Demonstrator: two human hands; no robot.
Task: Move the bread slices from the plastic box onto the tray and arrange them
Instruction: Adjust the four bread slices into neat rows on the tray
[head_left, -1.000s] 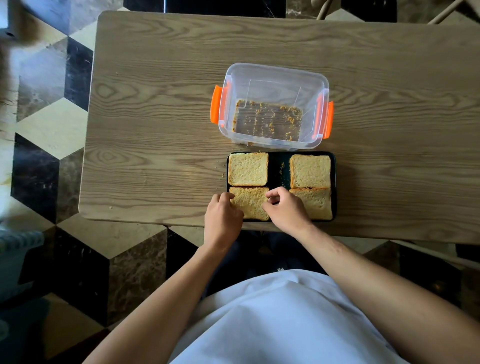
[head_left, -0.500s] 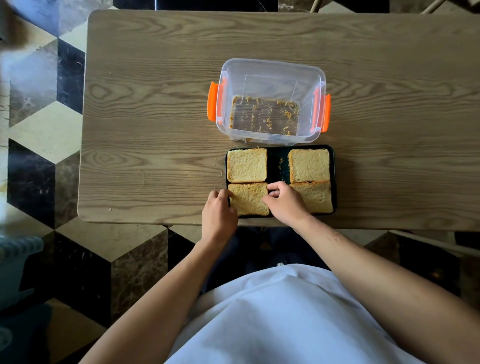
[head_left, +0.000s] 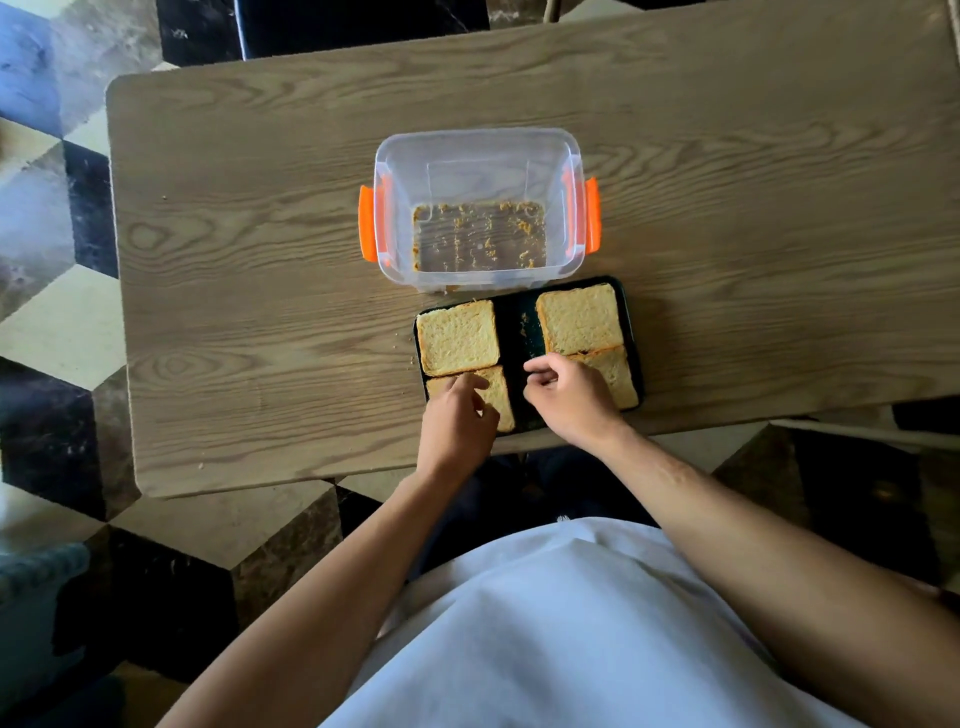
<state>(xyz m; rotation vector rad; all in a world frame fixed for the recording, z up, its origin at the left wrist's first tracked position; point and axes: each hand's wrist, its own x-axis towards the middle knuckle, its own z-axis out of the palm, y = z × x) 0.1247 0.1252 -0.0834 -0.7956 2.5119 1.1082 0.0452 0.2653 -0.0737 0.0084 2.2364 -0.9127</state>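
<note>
Four toasted bread slices lie on the dark tray (head_left: 521, 332) near the table's front edge: far left (head_left: 457, 338), far right (head_left: 579, 319), near left (head_left: 501, 397), near right (head_left: 621, 376). My left hand (head_left: 457, 423) lies on the near-left slice, fingertips and thumb bent onto it. My right hand (head_left: 563, 397) hovers over the tray's middle with fingers curled and nothing visible in them, its index tip by the near-right slice's corner. The clear plastic box (head_left: 478, 156) with orange latches stands just behind the tray and holds only crumbs.
The wooden table (head_left: 260, 312) has a few crumbs left of the tray. Its front edge runs just below the tray. A patterned tile floor (head_left: 62, 322) lies to the left. My white shirt fills the bottom of the view.
My right hand let go of the near-left slice's edge and shifted right toward the near-right slice. My left hand slid from the tray's corner onto the near-left slice. The camera view tilted.
</note>
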